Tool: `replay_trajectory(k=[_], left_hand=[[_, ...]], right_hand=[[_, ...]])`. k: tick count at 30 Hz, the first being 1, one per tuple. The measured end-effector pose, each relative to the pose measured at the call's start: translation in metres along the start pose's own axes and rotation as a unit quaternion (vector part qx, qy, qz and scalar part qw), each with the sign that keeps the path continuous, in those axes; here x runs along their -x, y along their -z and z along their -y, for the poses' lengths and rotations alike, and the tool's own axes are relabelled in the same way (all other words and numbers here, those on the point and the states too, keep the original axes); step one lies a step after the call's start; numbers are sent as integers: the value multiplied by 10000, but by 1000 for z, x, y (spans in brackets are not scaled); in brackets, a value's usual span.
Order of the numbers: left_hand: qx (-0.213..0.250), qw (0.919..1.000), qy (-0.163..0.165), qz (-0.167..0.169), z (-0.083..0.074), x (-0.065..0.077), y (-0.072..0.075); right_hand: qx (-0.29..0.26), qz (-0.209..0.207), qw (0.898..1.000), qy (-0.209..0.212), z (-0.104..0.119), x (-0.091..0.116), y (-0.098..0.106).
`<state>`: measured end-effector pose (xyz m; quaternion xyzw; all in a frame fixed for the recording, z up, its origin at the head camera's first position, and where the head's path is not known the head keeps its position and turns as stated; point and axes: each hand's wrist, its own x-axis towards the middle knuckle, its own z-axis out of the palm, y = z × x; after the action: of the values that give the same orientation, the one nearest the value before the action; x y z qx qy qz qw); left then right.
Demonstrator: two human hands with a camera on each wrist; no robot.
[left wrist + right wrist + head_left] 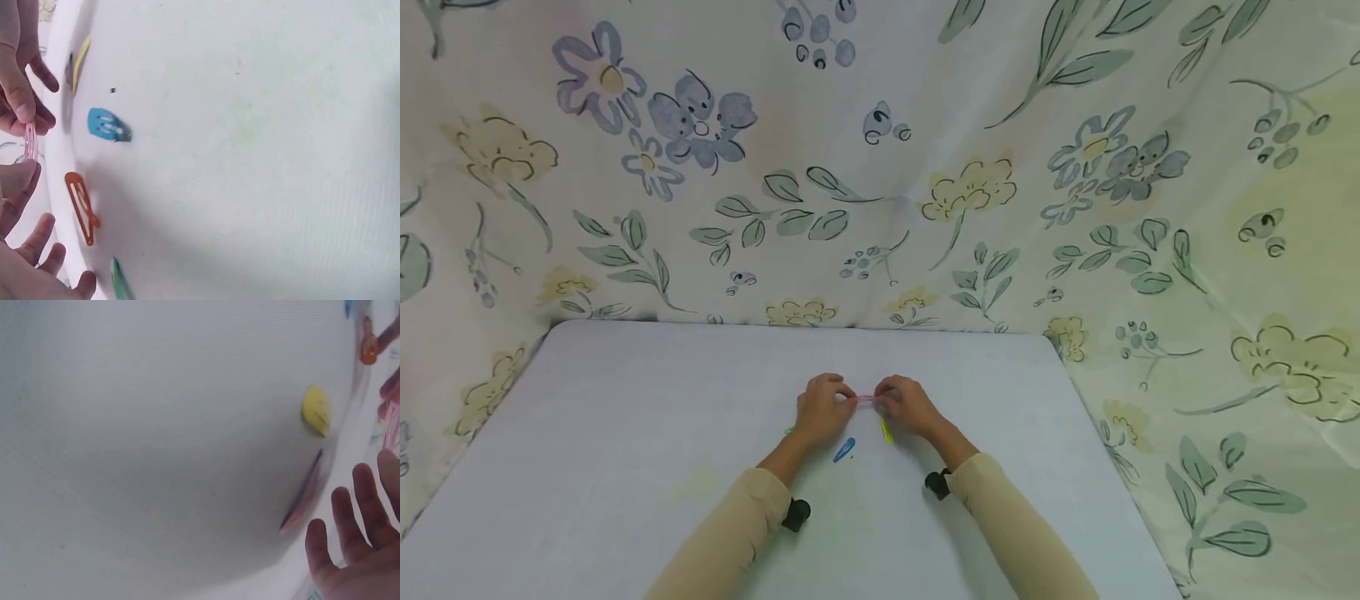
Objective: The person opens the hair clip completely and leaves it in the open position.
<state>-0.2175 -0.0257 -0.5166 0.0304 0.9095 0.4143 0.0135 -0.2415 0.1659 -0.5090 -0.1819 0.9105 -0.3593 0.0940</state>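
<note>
A pink snap hair clip [866, 398] is stretched between my two hands above the table, one end in each. My left hand [822, 410] pinches one end between thumb and index finger, its other fingers spread in the left wrist view. My right hand [910, 406] pinches the opposite end with thumb and forefinger. Below the hands lie a blue hair clip [845, 450] and a yellow hair clip [887, 431]. In the left wrist view an orange hair clip [80, 209] and a green hair clip [119, 279] lie near my left hand.
A pink hair clip with a dark edge [303, 497] lies beside the yellow one in the right wrist view. A tiny dark bit [113, 90] sits near the blue clip. The white table [647, 433] meets a floral cloth [850, 167] behind it.
</note>
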Motion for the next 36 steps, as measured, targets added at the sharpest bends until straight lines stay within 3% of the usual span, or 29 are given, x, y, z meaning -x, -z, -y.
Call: replay_trajectory(k=[6, 9, 12, 16, 20, 24, 30, 36], left_hand=[[977, 9950, 86, 177, -1, 1, 15], [1415, 9885, 380, 365, -4, 2, 23], [1984, 9757, 732, 574, -5, 3, 29], [2846, 9476, 1124, 918, -1, 3, 34], [3488, 9205, 1265, 1224, 2, 1, 39], [3904, 9010, 1182, 1475, 4, 0, 42], [4260, 8836, 1088, 1610, 5, 0, 45], [4392, 8775, 1043, 1619, 5, 0, 48]], right_hand=[[-747, 42, 9971, 99, 7, 1, 7], [-1032, 104, 9946, -26, 10, 2, 10], [-1720, 285, 9835, -480, 15, 4, 13], [-2693, 540, 9566, -969, 18, 6, 18], [-3192, 758, 9386, -1065, 20, 5, 20], [-3573, 826, 9239, -1095, 24, 6, 21], [-3951, 830, 9098, -963, 30, 7, 22], [-4119, 915, 9021, -900, 35, 8, 24]])
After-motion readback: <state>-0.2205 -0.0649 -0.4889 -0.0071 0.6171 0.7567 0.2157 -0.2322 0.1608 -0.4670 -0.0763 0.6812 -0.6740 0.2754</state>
